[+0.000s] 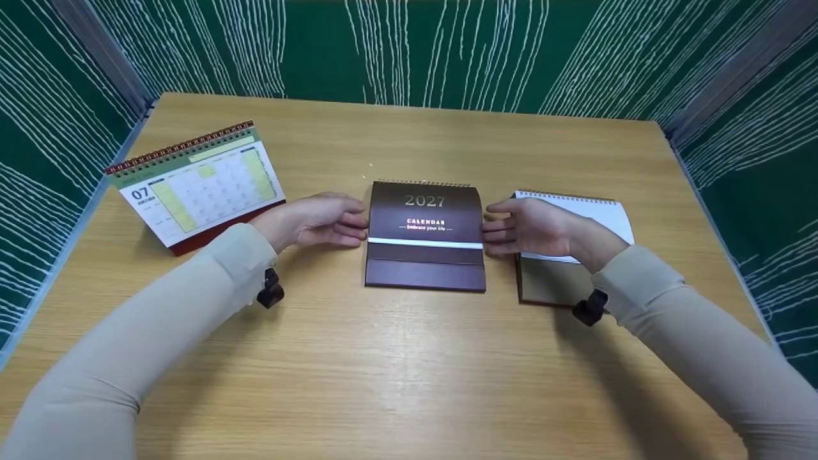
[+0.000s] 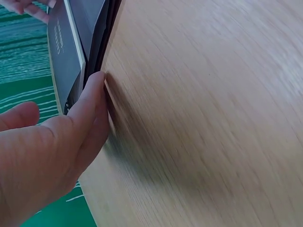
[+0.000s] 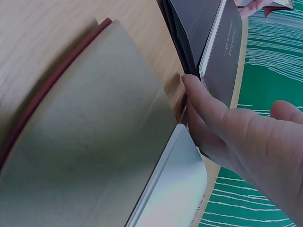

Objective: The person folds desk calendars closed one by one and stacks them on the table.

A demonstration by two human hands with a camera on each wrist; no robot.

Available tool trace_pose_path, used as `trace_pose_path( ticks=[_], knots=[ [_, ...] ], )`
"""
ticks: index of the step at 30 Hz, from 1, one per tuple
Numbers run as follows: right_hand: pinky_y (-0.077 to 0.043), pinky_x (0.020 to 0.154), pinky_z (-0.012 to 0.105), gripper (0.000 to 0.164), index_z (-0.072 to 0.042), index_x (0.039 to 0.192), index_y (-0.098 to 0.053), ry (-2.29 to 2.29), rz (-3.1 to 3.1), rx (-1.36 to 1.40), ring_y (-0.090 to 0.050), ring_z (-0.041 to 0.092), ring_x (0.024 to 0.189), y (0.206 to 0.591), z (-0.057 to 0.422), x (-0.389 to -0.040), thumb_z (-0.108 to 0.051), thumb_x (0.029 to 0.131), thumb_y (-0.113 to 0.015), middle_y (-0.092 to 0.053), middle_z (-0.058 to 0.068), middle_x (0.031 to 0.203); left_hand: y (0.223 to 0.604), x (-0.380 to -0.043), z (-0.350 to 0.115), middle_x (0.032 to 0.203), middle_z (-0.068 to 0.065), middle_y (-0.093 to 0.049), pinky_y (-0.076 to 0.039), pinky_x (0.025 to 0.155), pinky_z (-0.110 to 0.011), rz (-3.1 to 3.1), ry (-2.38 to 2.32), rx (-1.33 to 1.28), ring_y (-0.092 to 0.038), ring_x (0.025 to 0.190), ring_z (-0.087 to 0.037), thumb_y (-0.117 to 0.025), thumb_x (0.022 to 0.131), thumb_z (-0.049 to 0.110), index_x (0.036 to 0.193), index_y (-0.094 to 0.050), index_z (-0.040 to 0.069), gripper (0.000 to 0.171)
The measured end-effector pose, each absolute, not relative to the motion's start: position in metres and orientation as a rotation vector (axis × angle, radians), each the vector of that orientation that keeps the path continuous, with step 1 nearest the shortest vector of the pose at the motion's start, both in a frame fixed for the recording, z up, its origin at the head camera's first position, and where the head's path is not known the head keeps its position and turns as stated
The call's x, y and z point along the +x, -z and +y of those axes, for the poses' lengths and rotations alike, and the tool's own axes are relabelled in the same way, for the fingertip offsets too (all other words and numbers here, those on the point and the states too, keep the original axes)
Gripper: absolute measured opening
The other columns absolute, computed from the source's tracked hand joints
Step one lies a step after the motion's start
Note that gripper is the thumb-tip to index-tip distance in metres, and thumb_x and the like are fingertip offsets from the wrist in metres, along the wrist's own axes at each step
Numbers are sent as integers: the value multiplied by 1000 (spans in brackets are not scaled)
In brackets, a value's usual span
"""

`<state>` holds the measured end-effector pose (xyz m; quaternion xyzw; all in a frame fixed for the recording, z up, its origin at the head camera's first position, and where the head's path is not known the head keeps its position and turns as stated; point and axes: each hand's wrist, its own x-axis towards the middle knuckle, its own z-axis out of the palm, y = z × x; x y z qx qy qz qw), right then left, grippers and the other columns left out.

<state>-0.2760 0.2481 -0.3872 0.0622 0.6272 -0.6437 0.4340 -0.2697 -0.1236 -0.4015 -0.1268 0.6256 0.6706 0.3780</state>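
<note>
A dark brown desk calendar marked 2027 stands in the middle of the table, its spiral binding along the far top edge. My left hand is at its left side, fingers extended with the tips right at the edge. On the opposite side my right hand mirrors this, fingertips close against the right edge. In the left wrist view the left fingers meet the lower corner of the brown calendar. The right wrist view has the right fingers at its other side. Neither hand curls round it.
At the left stands a red-and-green calendar open at 07. A white-paged calendar with a greyish base stands at the right, partly behind the right hand. Green walls with white streaks border the wooden table.
</note>
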Motion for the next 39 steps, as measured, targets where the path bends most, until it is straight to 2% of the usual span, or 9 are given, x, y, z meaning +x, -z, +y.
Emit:
trace_pose_path(
  ticks=[4, 6, 13, 16, 20, 25, 32, 36, 39],
  knots=[
    [-31, 127, 52, 53, -1, 157, -10, 1616, 1566, 164, -24, 40, 155, 390, 247, -277, -23, 115, -34, -17, 29, 164, 402, -270, -121, 164, -28, -38, -47, 117, -46, 1578, -1717, -328, -49, 143, -40, -39, 115, 17, 169, -6, 7, 64],
    [-32, 126, 52, 45, -2, 151, -18, 1620, 1573, 163, -28, 39, 151, 391, 246, -277, -23, 115, -34, -23, 26, 158, 402, -270, -119, 164, -28, -38, -47, 117, -45, 1577, -1715, -331, -47, 146, -40, -39, 115, 16, 168, -6, 6, 63],
    [-38, 123, 48, 18, -7, 126, -36, 1635, 1602, 185, -42, 28, 127, 396, 240, -279, -20, 114, -36, -36, 15, 133, 401, -269, -112, 158, -23, -47, -50, 113, -42, 1647, -1683, -362, -55, 136, -34, -43, 113, 16, 159, -31, 1, 50],
    [-39, 122, 47, 16, -7, 122, -39, 1622, 1623, 189, -45, 25, 122, 396, 237, -280, -20, 113, -37, -41, 13, 126, 401, -268, -109, 156, -22, -49, -52, 111, -40, 1690, -1660, -383, -58, 129, -32, -46, 112, 15, 157, -38, 0, 48],
    [-39, 120, 48, 15, -8, 117, -45, 1604, 1658, 200, -49, 24, 113, 396, 231, -280, -20, 112, -39, -48, 9, 113, 401, -267, -106, 158, -21, -47, -54, 109, -39, 1728, -1638, -408, -59, 128, -32, -49, 111, 16, 157, -38, -1, 50],
    [-39, 118, 46, 12, -10, 114, -43, 1592, 1687, 236, -48, 22, 109, 397, 226, -282, -22, 112, -40, -46, 6, 107, 401, -265, -103, 159, -20, -47, -55, 107, -36, 1762, -1626, -434, -59, 128, -31, -50, 111, 16, 159, -37, 1, 52],
    [-43, 111, 41, 11, -12, 111, -44, 1588, 1745, 266, -47, 18, 101, 398, 222, -279, -23, 111, -41, -47, 3, 101, 403, -262, -99, 153, -16, -53, -56, 105, -33, 1814, -1629, -469, -62, 109, -22, -51, 110, 17, 156, -42, 2, 49],
    [-46, 107, 40, 10, -12, 107, -46, 1592, 1787, 265, -49, 17, 97, 399, 219, -276, -21, 110, -43, -50, 2, 98, 404, -260, -98, 142, -11, -58, -55, 104, -30, 1827, -1657, -482, -61, 98, -17, -53, 109, 15, 150, -47, 3, 43],
    [-47, 100, 36, 12, -12, 99, -46, 1603, 1814, 259, -49, 16, 92, 400, 217, -273, -18, 109, -44, -50, 0, 92, 407, -258, -96, 125, -8, -60, -57, 99, -27, 1825, -1702, -493, -60, 93, -15, -54, 107, 12, 137, -54, 3, 32]
  ],
)
